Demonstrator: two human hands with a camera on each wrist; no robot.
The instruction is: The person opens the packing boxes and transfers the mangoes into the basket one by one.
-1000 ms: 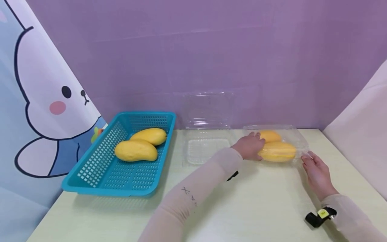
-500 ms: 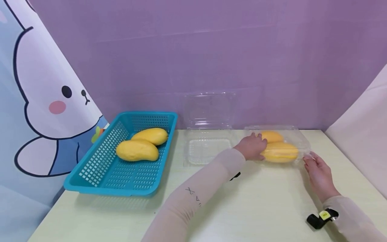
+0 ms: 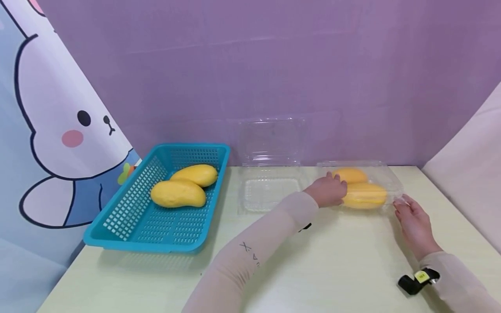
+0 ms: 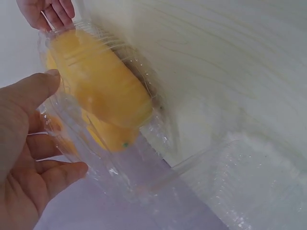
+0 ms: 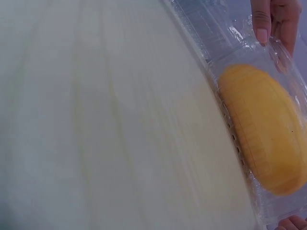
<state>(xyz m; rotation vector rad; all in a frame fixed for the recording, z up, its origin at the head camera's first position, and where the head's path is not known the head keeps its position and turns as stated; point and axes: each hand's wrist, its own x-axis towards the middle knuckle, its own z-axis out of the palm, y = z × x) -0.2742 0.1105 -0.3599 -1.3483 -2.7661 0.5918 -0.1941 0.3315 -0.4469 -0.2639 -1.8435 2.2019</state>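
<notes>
Purple backdrop (image 3: 274, 65) spans the rear; rabbit-print cloth (image 3: 55, 121) on the left side. Table (image 3: 332, 269) fits in front, its back edge against the backdrop. Widest stretch of tabletop is in front of both boxes, between the forearms. Narrower strip runs from the right hand out to the right table edge.

Blue basket (image 3: 137, 248) sits at the left, near corner right at the left table edge. Narrow gap to the lidded box (image 3: 270, 189), which has its base on the table at the back edge and its lid standing up.

Mango box (image 3: 397, 187) is right of that, also at the back edge, small gap between the two. Clear plastic covers its contents; can't tell if it's latched.

Left hand (image 3: 326, 190) grips the mango box's left end, thumb and fingers spread apart on the plastic. Right hand (image 3: 416, 224) pinches the right front corner.

Front mango (image 3: 365, 195) and rear mango (image 3: 350, 175) lie side by side in that box. Two more mangoes (image 3: 178, 194) are in the basket, touching, toward its right rear. Black strap (image 3: 419, 280) on the right wrist.
</notes>
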